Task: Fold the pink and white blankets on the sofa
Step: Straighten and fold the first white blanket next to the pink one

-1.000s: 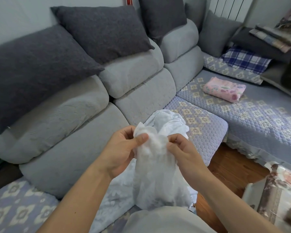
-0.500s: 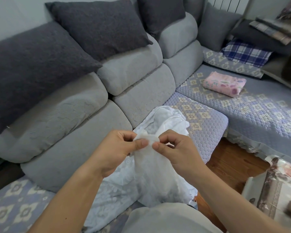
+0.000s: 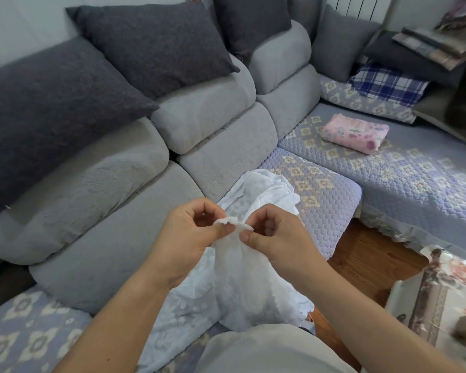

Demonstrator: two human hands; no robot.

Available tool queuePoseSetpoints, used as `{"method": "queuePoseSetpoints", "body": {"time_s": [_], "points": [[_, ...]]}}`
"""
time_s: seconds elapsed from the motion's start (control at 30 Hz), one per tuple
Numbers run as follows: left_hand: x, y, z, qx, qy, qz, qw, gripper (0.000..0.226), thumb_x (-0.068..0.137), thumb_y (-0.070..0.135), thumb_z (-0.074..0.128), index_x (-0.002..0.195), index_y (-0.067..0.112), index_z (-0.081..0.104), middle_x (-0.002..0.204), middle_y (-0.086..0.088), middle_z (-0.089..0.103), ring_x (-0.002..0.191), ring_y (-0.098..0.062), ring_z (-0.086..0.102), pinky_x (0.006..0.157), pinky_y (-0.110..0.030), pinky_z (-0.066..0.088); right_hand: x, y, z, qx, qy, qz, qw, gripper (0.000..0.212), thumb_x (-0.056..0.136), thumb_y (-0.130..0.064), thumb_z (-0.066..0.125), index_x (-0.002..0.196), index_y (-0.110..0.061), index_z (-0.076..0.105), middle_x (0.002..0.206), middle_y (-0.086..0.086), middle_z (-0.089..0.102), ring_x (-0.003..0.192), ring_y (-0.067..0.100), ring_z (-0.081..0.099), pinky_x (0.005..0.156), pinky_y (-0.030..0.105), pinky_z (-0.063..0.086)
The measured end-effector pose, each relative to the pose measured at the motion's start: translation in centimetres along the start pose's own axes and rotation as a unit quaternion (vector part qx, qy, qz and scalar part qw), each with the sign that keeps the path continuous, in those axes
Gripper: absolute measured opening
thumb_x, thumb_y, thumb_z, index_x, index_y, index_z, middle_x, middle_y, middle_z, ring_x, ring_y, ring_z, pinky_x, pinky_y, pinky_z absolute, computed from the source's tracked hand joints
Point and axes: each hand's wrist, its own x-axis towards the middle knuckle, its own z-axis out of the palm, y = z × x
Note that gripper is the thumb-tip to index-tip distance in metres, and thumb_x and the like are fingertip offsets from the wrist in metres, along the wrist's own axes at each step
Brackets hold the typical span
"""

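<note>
Compared with a second ago, the left hand (image 3: 189, 238) and right hand (image 3: 277, 238) have drawn closer together and worked up to the very edge of the white blanket (image 3: 242, 278); less cloth now bunches above the fingers, only a thin scalloped hem showing between them. Each hand pinches that hem between thumb and forefinger, the two pinches almost touching. The white blanket hangs down from the pinch to the person's lap, its far end trailing away onto the patterned seat cover (image 3: 320, 189) of the sofa (image 3: 113, 238), so its long axis runs near to far. The pink blanket (image 3: 354, 133) lies folded on the far right seat, well apart, unchanged, its long side running left to right. No writing or labels can be read.
</note>
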Motion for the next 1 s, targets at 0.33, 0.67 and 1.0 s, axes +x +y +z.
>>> {"method": "queuePoseSetpoints", "body": {"time_s": [0.33, 0.67, 1.0], "points": [[-0.1, -2.5, 1.6, 0.031, 0.123, 0.071, 0.989, 0.016, 0.094, 0.011, 0.068, 0.081, 0.018, 0.062, 0.076, 0.004, 0.063, 0.072, -0.010, 0.057, 0.071, -0.020, 0.049, 0.6, -3.7, -2.5, -0.103, 0.014, -0.078, 0.991, 0.033, 0.094, -0.019, 0.069, 0.078, 0.007, 0.057, 0.066, -0.002, 0.044, 0.061, 0.010, 0.038, 0.055, 0.023, 0.031], [-0.4, -5.4, 2.1, 0.053, -0.022, 0.024, 0.998, 0.012, 0.086, 0.019, 0.078, 0.085, 0.020, 0.066, 0.081, 0.007, 0.062, 0.081, -0.010, 0.060, 0.082, -0.031, 0.047, 1.8, -6.1, -4.8, -0.098, -0.009, -0.074, 0.992, 0.021, 0.102, -0.023, 0.058, 0.083, -0.022, 0.066, 0.075, 0.012, 0.060, 0.071, 0.019, 0.056, 0.064, 0.042, 0.049], [-0.8, -2.1, -1.4, 0.166, -0.027, 0.009, 0.986, 0.032, 0.090, 0.011, 0.072, 0.098, 0.039, 0.060, 0.081, 0.010, 0.051, 0.066, -0.013, 0.052, 0.059, -0.031, 0.043, 1.4, -5.0, -3.6, -0.084, -0.027, -0.047, 0.995, 0.014, 0.100, -0.017, 0.060, 0.093, -0.011, 0.070, 0.081, 0.005, 0.060, 0.075, 0.018, 0.054, 0.071, 0.036, 0.042]]}}
